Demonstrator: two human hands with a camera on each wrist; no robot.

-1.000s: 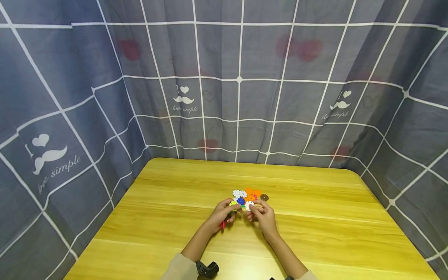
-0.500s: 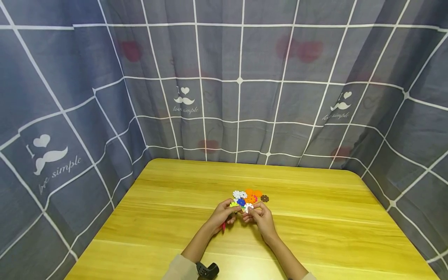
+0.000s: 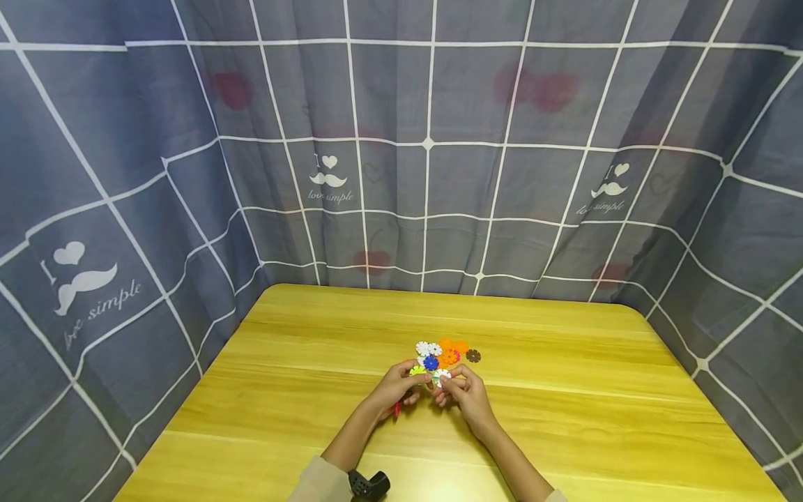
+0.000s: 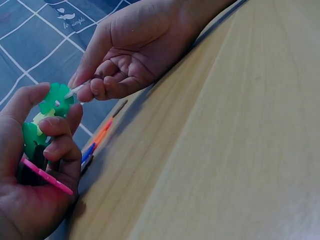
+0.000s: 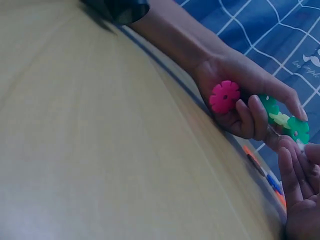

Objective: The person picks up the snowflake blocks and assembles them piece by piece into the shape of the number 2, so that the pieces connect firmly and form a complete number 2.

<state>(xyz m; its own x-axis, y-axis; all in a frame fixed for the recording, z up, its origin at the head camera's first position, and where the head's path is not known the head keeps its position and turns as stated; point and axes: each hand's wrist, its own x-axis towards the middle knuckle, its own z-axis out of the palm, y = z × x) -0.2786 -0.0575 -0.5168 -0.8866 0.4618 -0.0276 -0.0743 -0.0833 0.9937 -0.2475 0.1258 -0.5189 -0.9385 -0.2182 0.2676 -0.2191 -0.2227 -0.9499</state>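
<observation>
My left hand [image 3: 394,389] grips a joined string of notched plastic snowflake discs. In the left wrist view the string shows a green disc [image 4: 56,100] at its end, a yellow-green disc [image 4: 40,120] and another green one lower down. A pink disc [image 5: 225,97] juts out by the left palm, and something dark sits beside it, partly hidden by fingers. My right hand [image 3: 470,403] pinches a white disc [image 3: 442,377] between thumb and fingers. Seen edge-on in the left wrist view, the white disc meets the rim of the end green disc; how deep they interlock cannot be told.
Just beyond the hands, loose discs lie on the wooden table [image 3: 301,390]: white ones [image 3: 423,348], a blue one [image 3: 430,362], several orange ones [image 3: 461,346] and a brown one [image 3: 473,355] at the right. A grey checked curtain [image 3: 401,174] hangs behind and at both sides.
The right hand has brought the white disc left and slightly nearer the body, up to the discs in the left hand. The left hand keeps its grip, nearly still.
</observation>
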